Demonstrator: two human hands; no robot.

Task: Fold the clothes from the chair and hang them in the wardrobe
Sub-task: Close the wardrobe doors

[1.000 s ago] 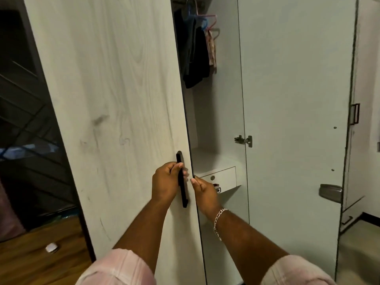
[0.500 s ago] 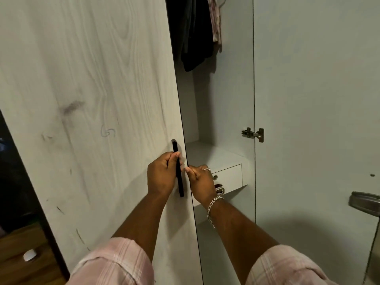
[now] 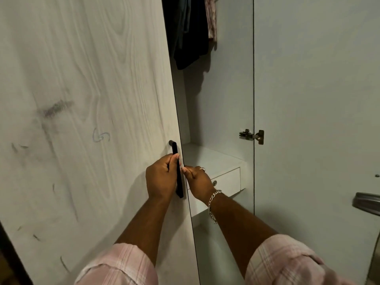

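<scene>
The pale wood-grain wardrobe door (image 3: 86, 120) fills the left half of my view, standing ajar with its edge running down the middle, smudged with dark scuffs and a small pen scribble (image 3: 100, 136). To the right stands a plain grey-white door panel (image 3: 312, 99), swung open, carrying a metal hinge (image 3: 251, 136) at its inner edge and a curved metal handle (image 3: 366, 202) near the right border. Between the two doors I see into the wardrobe interior (image 3: 224, 95), where the clothes hang at the top: dark garments (image 3: 187, 33) bunched together, with a pink patterned one (image 3: 211, 19) just beside them on the right; the hangers are cut off by the top edge. Below them sits a white drawer unit (image 3: 224, 179) with a small round lock on its front.

My forearms reach up from rolled pink plaid sleeves (image 3: 119, 266). My left hand (image 3: 162, 177) is curled round the long black bar handle (image 3: 178, 171) that is fixed upright near the door's edge, fingers wrapped over it from the left. My right hand (image 3: 198, 181) sits just past the door's edge, its fingertips (image 3: 186, 170) bent and gripping that edge, close to my left hand. A silver chain bracelet (image 3: 213, 204) hangs on my right wrist and a ring (image 3: 202, 169) sits on one finger.
</scene>
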